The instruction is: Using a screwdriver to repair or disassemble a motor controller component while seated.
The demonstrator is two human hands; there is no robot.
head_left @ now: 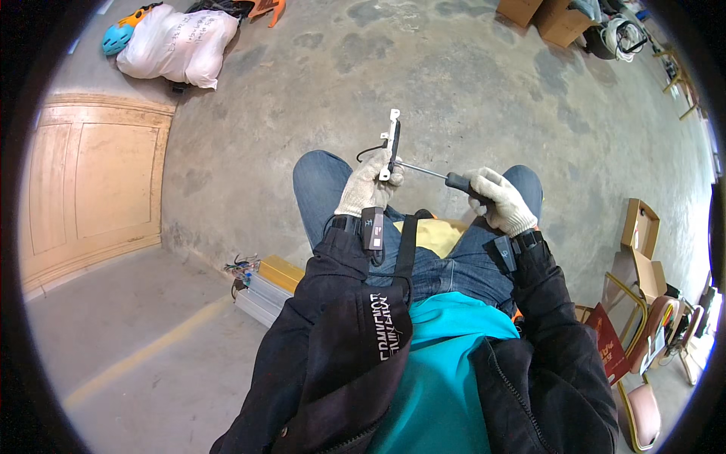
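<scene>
Grasping with the curled fingers of the gloved left hand (372,185) the near end of a narrow black-and-white part (394,140), held above the floor (454,98) between the knees (314,175). Clenching in the gloved right hand (501,200) the dark handle of a screwdriver (457,181), aimed left toward the part's near end. Flanked by a white bag (178,45) at far left and cardboard boxes (561,24) at far right.

Left hand (367,184): white-black strip (394,140); right hand (504,202): screwdriver (457,181).

Mottled grey floor (249,129), wooden panel (113,178)
</scene>
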